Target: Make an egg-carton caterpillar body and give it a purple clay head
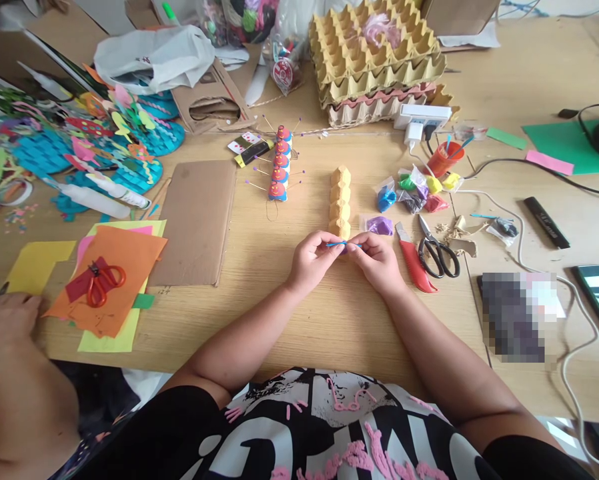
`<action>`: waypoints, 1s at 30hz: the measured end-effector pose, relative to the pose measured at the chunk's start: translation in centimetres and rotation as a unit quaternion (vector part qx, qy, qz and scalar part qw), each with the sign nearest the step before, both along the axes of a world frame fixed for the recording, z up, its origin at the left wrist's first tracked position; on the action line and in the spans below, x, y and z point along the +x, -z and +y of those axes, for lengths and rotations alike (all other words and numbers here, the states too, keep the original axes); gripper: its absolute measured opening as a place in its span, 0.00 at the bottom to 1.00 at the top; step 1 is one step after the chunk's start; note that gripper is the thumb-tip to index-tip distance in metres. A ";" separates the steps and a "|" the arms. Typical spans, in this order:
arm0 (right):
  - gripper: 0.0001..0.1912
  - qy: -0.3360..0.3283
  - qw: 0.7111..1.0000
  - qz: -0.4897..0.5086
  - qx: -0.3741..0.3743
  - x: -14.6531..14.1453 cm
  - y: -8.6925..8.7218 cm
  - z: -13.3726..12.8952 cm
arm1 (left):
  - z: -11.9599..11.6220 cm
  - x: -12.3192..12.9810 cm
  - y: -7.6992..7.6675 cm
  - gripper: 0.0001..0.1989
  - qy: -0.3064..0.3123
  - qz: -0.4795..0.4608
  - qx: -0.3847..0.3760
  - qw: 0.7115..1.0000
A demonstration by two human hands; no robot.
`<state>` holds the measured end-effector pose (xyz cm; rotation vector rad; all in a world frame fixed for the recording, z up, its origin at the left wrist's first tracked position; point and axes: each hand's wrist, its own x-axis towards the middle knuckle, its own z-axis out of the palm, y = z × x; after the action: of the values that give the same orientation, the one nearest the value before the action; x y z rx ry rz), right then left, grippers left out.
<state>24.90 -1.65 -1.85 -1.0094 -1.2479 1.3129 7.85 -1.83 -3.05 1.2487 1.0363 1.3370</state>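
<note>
My left hand (313, 260) and my right hand (375, 260) meet at the near end of a yellow egg-carton strip (340, 193). The fingertips of both are pinched on a thin blue strip (343, 245) stretched between them; whether it is clay or plastic I cannot tell. A bit of purple shows just under it. Beyond my left hand stands a finished-looking caterpillar (279, 167) of blue and red clay with pins sticking out. To the right are a bag of purple clay (379, 225), a red-handled craft knife (414, 260) and black scissors (437, 250).
Bagged clay (419, 190), an orange cup (444, 159) and a power strip (422, 117) stand behind on the right. Egg trays (377, 67) are stacked at the back. Cardboard (194, 220) and orange paper (124, 267) lie left. Another person's arm (14, 340) rests at far left.
</note>
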 end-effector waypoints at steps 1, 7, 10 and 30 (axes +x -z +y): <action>0.24 0.004 1.000 -0.011 0.001 0.0 0.0 0.0 | 0.0 0.0 0.0 0.20 -0.001 0.002 -0.001 1.000; 0.30 0.017 0.997 -0.079 0.018 0.3 -0.6 -0.1 | -0.1 -0.2 -0.8 0.19 0.008 0.037 0.020 0.999; 0.33 0.019 0.995 -0.093 0.022 0.3 -0.7 -0.1 | -0.1 -0.3 -1.0 0.22 -0.004 0.070 0.039 0.997; 0.24 0.007 1.000 0.014 0.002 0.0 -0.1 0.2 | -0.2 -0.1 -0.2 0.17 0.005 0.012 0.014 1.000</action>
<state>24.90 -1.44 -1.75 -0.9923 -1.2191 1.3087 7.74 -2.03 -2.85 1.2917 1.0298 1.3347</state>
